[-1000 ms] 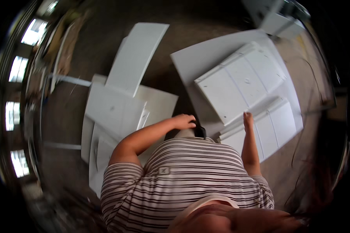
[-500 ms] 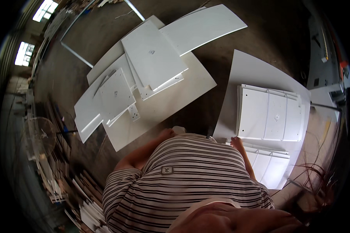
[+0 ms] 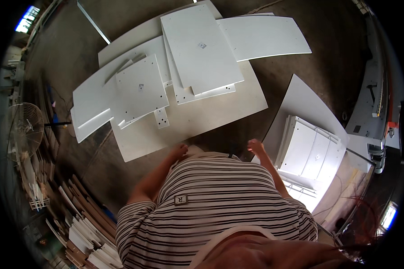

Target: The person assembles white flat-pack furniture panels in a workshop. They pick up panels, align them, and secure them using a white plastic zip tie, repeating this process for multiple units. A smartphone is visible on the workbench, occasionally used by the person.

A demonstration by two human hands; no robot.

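My left hand (image 3: 180, 150) hangs low by my waist, just short of the near edge of a large white board (image 3: 197, 121). Its fingers look curled, and nothing shows in them. On my other side, my right hand (image 3: 255, 146) is held out with loosely curled fingers and no visible object. It is nearest to a stack of white panels (image 3: 309, 148) with ribbed edges, lying on a large pale sheet (image 3: 296, 96). Across the large board lie a long white panel (image 3: 202, 54) and a smaller square panel with holes (image 3: 139, 89), overlapping other panels.
A curved white panel (image 3: 265, 38) juts out at the far right of the pile. A round fan (image 3: 26, 130) stands at the left, near stacked boards and strips (image 3: 90, 224). Grey machinery (image 3: 368, 98) lines the right side.
My right hand has come away from the panel stack and moved left and forward. My left hand has shifted left. The whole view has turned, with the panels displaced in it.
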